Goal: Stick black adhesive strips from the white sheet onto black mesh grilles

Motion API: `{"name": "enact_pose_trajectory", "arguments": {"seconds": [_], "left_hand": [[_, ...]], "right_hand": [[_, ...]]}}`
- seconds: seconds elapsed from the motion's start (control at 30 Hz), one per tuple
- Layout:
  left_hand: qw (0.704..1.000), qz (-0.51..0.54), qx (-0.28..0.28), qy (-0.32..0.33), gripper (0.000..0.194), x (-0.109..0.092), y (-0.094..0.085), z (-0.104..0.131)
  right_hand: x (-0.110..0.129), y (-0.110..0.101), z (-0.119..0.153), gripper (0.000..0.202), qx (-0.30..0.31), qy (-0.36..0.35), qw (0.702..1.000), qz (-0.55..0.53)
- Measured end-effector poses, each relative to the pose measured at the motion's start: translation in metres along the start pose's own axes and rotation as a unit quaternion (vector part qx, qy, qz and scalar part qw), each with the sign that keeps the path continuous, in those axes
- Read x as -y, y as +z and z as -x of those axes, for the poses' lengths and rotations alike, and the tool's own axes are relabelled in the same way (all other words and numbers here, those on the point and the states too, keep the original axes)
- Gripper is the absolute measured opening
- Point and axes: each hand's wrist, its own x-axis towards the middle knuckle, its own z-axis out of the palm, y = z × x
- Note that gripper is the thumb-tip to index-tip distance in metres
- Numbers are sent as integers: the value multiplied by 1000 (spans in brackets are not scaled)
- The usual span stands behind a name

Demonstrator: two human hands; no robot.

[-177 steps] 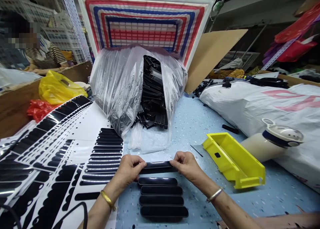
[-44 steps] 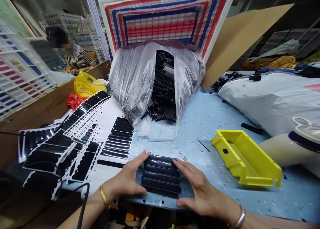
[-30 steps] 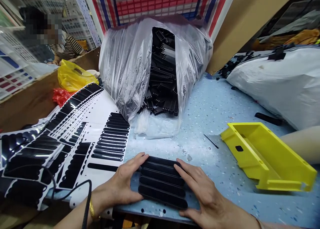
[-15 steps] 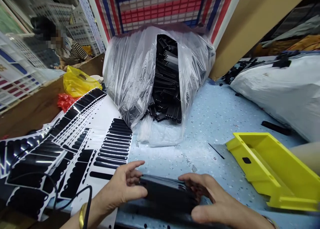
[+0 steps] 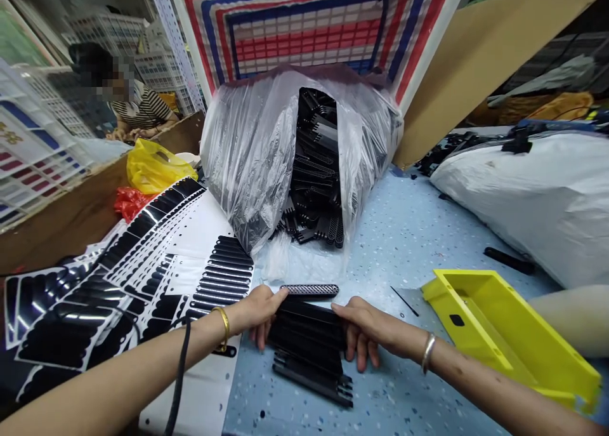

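A stack of black comb-like pieces (image 5: 309,334) lies on the speckled blue table between my hands. My left hand (image 5: 264,309) closes on its left end, thumb on top and fingers partly hidden below. My right hand (image 5: 359,328) grips the right end, its thumb on the upper edge and fingers curled beneath. At the far edge of the stack lies a piece with a patterned surface (image 5: 311,290). Nearest me, another black piece (image 5: 311,380) with toothed ends lies slanted. Behind, a clear plastic bag (image 5: 257,163) holds many black combs (image 5: 316,169).
Sheets of black stickers (image 5: 223,268) cover the left side. A yellow bin (image 5: 523,334) stands on the right, near a bare arm (image 5: 571,315). A white sack (image 5: 533,188) lies behind it. A person in a striped top (image 5: 143,109) sits at the far left.
Both hands have moved forward with the black stack, and their fingers have closed on its ends. The patterned piece and the slanted near piece now show clearly.
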Motion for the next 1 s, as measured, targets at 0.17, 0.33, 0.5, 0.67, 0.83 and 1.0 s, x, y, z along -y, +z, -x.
{"name": "enact_pose_trajectory", "arguments": {"seconds": [0.17,0.33,0.5,0.67,0.83,1.0], "left_hand": [[950,-233,-183,96,61,-14,-6,4],[924,-291,-228,98,68,-10,-6,6],[920,-264,-263,119,65,7,-3,25],[945,-139,-249,163,41,32,15,56],[957,-73,-209,186,28,44,31,57],[943,-89,-247,206,28,39,29,36]], "right_hand": [[-1,-2,4,48,-96,17,993,61],[-13,-6,17,38,-164,-57,970,168],[-32,4,23,38,-254,-134,907,308],[-35,12,13,19,-281,-195,865,366],[-22,14,3,34,-219,-196,893,340],[-20,15,-16,45,-226,-135,925,273]]}}
